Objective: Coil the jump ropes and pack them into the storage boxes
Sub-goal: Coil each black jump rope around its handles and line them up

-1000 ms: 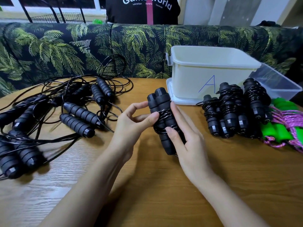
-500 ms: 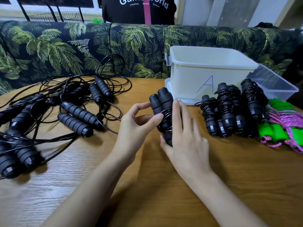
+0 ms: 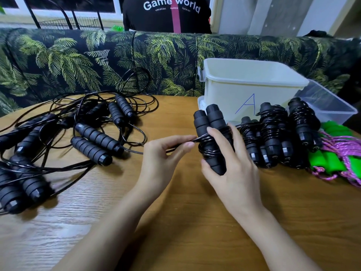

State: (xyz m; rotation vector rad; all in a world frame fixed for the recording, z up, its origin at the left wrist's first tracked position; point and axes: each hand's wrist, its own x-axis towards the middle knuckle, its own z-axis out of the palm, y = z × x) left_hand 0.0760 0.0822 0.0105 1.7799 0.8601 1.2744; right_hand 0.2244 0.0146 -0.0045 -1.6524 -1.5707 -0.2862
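Over table (image 3: 195, 222), right fingers (image 3: 234, 134) round coiled jump rope (image 3: 210, 122), left fingers (image 3: 176, 138) pinching its cord (image 3: 200, 138)

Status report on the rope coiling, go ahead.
Right hand grips the black handle pair. Left hand pinches its cord end. Box A open behind; path looks clear.

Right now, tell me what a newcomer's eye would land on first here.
Centre stage, the right hand grips a black jump rope by its paired handles while the left hand pinches its cord. A tangle of uncoiled black ropes sprawls on the left of the wooden table. At right, coiled bundles lie before a white box marked A, beside green-handled ropes.
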